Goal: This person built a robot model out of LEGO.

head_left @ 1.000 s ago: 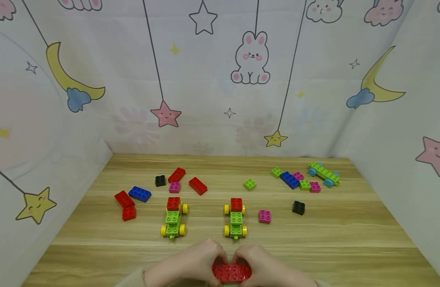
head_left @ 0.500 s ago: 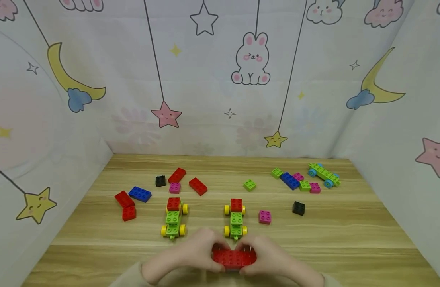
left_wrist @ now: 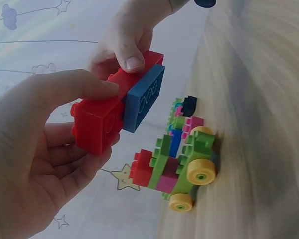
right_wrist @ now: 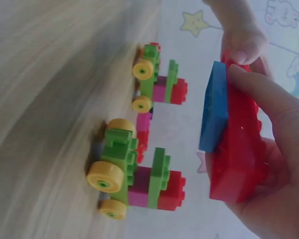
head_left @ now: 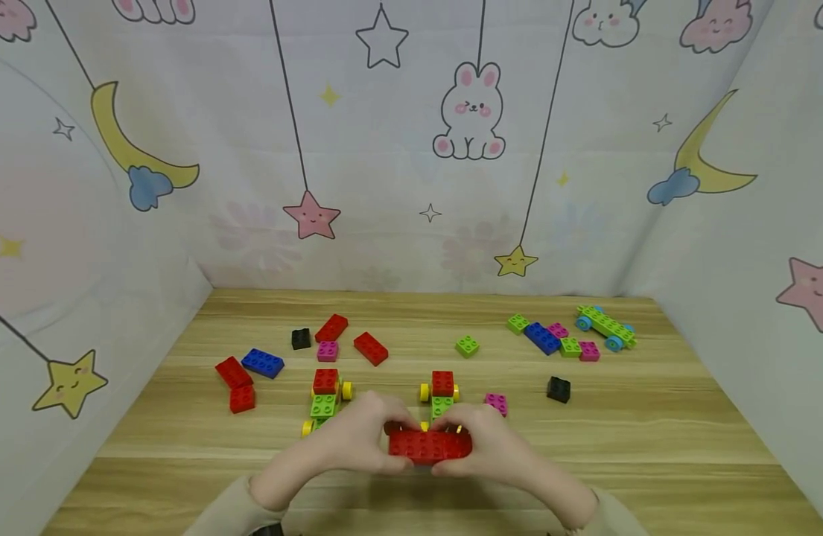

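Note:
My left hand (head_left: pixel 366 438) and my right hand (head_left: pixel 488 445) grip opposite ends of a row of red building bricks (head_left: pixel 421 446). A blue brick (left_wrist: pixel 145 97) is joined to the underside of the red row, bridging its middle. Thumbs lie on the near side, other fingers curl round the far side. The bricks are held above the table, as both wrist views show. Beyond the hands stand two toy brick cars with yellow wheels: a left car (head_left: pixel 324 402) and a right car (head_left: pixel 442 394), both green with a red brick on top. My hands partly hide both in the head view.
On the wooden table (head_left: pixel 652 447), red, blue, black and pink bricks lie at the left, including a blue brick (head_left: pixel 263 362). A green car base with blue wheels (head_left: pixel 605 326) stands back right near several bricks. A black brick (head_left: pixel 558 389) lies nearer. Patterned cloth surrounds the table.
Both hands have carried the joined red and blue bricks forward, away from the table's near side toward the cars. They now cover parts of the cars. Nothing else has moved.

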Demonstrator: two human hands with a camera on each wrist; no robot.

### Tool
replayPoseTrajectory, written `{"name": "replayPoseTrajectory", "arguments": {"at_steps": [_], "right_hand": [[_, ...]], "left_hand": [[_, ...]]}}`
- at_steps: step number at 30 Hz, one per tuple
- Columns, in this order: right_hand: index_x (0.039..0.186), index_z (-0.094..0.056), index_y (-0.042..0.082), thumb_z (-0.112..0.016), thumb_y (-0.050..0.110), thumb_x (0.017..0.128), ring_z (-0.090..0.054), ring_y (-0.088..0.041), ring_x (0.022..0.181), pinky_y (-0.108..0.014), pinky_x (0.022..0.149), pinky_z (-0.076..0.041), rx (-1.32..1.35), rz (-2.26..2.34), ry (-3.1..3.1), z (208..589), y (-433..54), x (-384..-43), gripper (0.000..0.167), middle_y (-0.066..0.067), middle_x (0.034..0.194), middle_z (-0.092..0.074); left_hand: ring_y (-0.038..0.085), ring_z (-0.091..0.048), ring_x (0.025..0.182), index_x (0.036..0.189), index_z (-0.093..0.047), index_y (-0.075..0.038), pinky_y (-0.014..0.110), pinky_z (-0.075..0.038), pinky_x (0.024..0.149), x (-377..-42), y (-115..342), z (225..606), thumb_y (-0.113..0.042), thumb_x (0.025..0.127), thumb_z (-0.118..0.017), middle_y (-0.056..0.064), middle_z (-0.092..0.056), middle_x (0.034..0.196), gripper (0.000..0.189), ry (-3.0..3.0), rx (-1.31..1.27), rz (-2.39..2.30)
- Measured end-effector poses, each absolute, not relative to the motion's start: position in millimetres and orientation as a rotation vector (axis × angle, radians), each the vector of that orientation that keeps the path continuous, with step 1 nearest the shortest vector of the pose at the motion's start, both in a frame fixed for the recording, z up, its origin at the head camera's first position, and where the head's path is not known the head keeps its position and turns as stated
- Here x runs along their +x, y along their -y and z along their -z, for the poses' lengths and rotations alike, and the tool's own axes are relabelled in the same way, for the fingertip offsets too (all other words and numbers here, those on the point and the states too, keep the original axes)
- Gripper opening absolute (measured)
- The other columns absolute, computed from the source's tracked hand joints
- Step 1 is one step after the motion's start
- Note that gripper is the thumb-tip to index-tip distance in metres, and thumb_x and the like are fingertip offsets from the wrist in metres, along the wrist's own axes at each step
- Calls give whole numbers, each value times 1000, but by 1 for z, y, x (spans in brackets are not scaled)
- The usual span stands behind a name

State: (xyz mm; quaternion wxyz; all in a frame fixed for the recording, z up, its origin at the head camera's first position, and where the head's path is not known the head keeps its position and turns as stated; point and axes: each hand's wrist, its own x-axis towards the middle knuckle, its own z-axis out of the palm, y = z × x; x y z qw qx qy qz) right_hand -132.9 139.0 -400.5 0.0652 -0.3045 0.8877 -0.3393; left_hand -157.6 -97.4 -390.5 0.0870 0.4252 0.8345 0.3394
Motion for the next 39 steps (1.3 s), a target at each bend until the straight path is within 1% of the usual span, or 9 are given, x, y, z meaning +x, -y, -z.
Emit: {"name": "replayPoseTrajectory", "arguments": {"at_steps": [7, 11, 14, 16, 21, 27, 31, 35, 39], "right_hand": [[104, -72, 12, -87, 27, 73, -63, -8, 91, -23, 79, -52, -960, 1019, -2756, 391, -131, -140, 38, 1, 101, -73], [103, -72, 11, -87, 24, 73, -64, -11, 90, -24, 79, -52, -998, 1053, -2773, 388, -128, -144, 36, 0, 100, -73], [102, -72, 10, -87, 24, 73, -64, -9, 88, -22, 76, -52, -1000, 1069, -2773, 386, -127, -147, 35, -1, 98, -73], [102, -72, 9, -87, 25, 74, -64, -9, 86, -20, 74, -52, -998, 1077, -2768, 385, -126, -149, 35, -1, 98, -73], [104, -72, 7, -86, 27, 75, -62, -8, 84, -19, 70, -51, -972, 1100, -2737, 381, -126, -155, 38, -4, 98, -73], [103, -73, 5, -86, 27, 75, -62, -10, 84, -19, 70, -52, -947, 1077, -2739, 378, -125, -160, 38, -5, 98, -73], [105, -73, 4, -86, 25, 75, -64, -14, 86, -19, 72, -53, -906, 1066, -2741, 377, -123, -164, 38, -7, 101, -73], [106, -73, 5, -85, 26, 76, -64, -14, 85, -20, 71, -53, -866, 1076, -2730, 377, -122, -169, 39, -7, 102, -73], [105, -73, 7, -85, 28, 76, -63, -13, 85, -21, 71, -53, -856, 1091, -2726, 378, -123, -172, 37, -5, 102, -73]], "left_hand": [[-1, -57, 79, 102, -75, -9, 25, -55, 68, -164, 102, 382, -16, 74, -81, -2, -73, 95, 29, -2535, 1285, -1039], [0, -57, 79, 103, -75, -9, 21, -53, 68, -166, 105, 378, -15, 73, -81, -3, -72, 94, 31, -2559, 1283, -1056], [0, -56, 78, 105, -75, -10, 19, -50, 67, -169, 108, 378, -16, 75, -81, -5, -70, 90, 32, -2570, 1309, -1064], [1, -56, 78, 108, -75, -10, 19, -50, 67, -171, 110, 378, -17, 76, -81, -5, -69, 91, 33, -2575, 1318, -1064], [6, -63, 88, 112, -74, -11, 23, -54, 74, -174, 114, 380, -19, 79, -80, -1, -72, 103, 34, -2582, 1318, -1095], [7, -63, 85, 111, -72, -7, 25, -55, 73, -178, 115, 384, -18, 77, -81, 2, -73, 102, 36, -2603, 1384, -1156], [11, -64, 88, 114, -71, -6, 29, -56, 77, -179, 112, 384, -21, 76, -84, 2, -73, 104, 43, -2647, 1290, -1141], [14, -66, 92, 116, -70, -5, 32, -57, 82, -180, 108, 383, -24, 76, -85, 4, -72, 108, 48, -2694, 1218, -1113], [16, -66, 92, 114, -70, -3, 33, -57, 81, -182, 105, 383, -22, 74, -86, 6, -73, 107, 47, -2727, 1189, -1110]]}}
